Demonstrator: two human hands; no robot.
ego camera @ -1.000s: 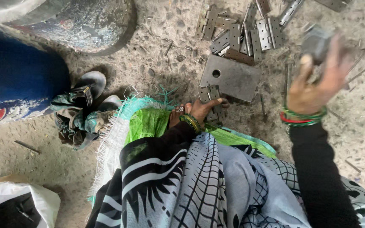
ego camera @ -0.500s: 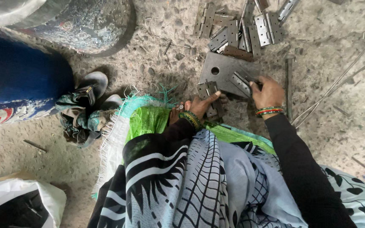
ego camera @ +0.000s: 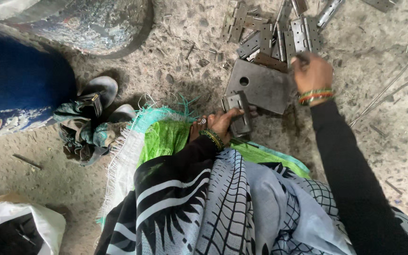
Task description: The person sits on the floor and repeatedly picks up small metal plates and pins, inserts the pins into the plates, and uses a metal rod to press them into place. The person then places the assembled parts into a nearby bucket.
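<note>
The left hand (ego camera: 220,123) is closed on a small grey metal hinge (ego camera: 238,112) and holds it down at the near edge of the square steel plate (ego camera: 259,86) that lies on the floor (ego camera: 166,66), while the right hand (ego camera: 311,72) reaches to the pile of hinges (ego camera: 279,33) just beyond the plate, its fingers curled over something there; I cannot tell if it already grips a piece. The step in hand seems to be the picking of a part from the pile. The next move calls for a firm pinch on one single hinge and a steady left hand.
</note>
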